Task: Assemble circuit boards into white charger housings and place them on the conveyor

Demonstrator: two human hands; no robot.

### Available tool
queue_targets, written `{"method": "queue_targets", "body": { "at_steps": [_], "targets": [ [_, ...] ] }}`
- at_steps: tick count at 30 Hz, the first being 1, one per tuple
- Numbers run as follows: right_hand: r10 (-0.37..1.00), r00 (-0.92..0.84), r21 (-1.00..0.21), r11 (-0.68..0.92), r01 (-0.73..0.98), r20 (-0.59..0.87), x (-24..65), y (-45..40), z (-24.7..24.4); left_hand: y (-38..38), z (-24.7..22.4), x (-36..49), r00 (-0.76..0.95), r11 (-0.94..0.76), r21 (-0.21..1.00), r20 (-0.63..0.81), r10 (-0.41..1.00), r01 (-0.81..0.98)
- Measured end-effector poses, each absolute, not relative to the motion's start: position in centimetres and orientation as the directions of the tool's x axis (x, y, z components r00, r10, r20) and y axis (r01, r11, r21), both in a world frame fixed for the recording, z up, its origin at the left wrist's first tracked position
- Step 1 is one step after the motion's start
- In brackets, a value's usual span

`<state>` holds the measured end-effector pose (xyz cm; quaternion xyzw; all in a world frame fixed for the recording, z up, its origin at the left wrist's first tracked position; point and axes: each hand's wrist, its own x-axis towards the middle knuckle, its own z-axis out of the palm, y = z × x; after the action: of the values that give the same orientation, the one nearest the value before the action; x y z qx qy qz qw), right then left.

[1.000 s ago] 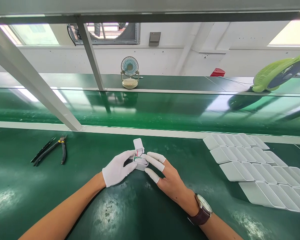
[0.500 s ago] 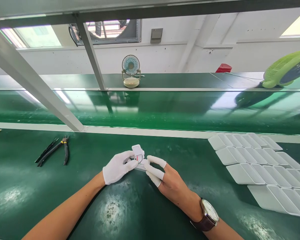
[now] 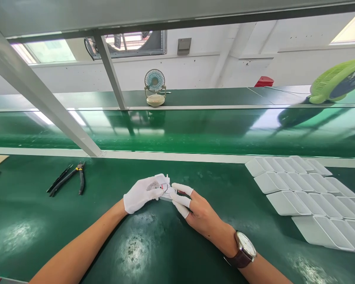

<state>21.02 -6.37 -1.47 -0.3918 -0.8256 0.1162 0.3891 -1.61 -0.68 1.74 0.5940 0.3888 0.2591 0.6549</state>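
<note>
Steadying the small white plastic housing (image 3: 166, 198) low over the green bench (image 3: 100, 240), the gloved left hand (image 3: 140, 195) pinches its left side, probably so the red and black wires stay reachable. The right hand (image 3: 199, 209), in finger cots, closes narrowly at the opposite edge, seemingly to guide parts without smudging them. Pliers (image 3: 81, 179) and tweezers (image 3: 59, 178) lie left, presumably parked within reach; white plastic shells (image 3: 276, 202) overlap in rows at right, likely for easy picking.
</note>
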Motion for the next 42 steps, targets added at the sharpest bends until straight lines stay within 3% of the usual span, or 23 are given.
{"method": "queue_targets", "body": {
  "at_steps": [12,17,23,27,32,37,42],
  "targets": [
    [0.740,-0.453,-0.452,0.666,0.593,0.497,21.0,-5.9,-1.3,-0.1,0.7,-1.6,0.560,0.185,0.975,-0.222,0.798,0.122],
    [0.757,-0.461,-0.469,0.650,0.598,0.462,20.8,-5.6,-1.4,0.0,0.7,-1.5,0.629,0.195,0.981,-0.145,0.764,-0.010],
    [0.665,-0.394,-0.452,0.732,0.509,0.634,20.9,-5.0,0.4,0.4,0.1,-1.8,0.678,0.176,0.961,0.016,0.734,-0.213],
    [0.643,-0.302,-0.463,0.738,0.491,0.704,20.8,-4.7,1.3,0.3,-0.7,-2.0,0.574,0.202,0.942,-0.013,0.819,-0.267],
    [0.694,-0.469,-0.501,0.719,0.482,0.546,20.5,-4.3,-0.5,0.1,-0.5,-1.7,0.508,0.224,0.952,-0.091,0.856,-0.207],
    [0.693,-0.427,-0.518,0.720,0.463,0.582,20.4,-4.2,-1.8,-0.5,-0.4,-1.2,0.524,0.260,0.964,-0.190,0.830,-0.062],
    [0.732,-0.417,-0.524,0.679,0.514,0.540,20.2,-4.7,-1.8,-0.9,-0.1,-1.2,0.527,0.160,0.987,-0.122,0.841,-0.027]
  ]
}}
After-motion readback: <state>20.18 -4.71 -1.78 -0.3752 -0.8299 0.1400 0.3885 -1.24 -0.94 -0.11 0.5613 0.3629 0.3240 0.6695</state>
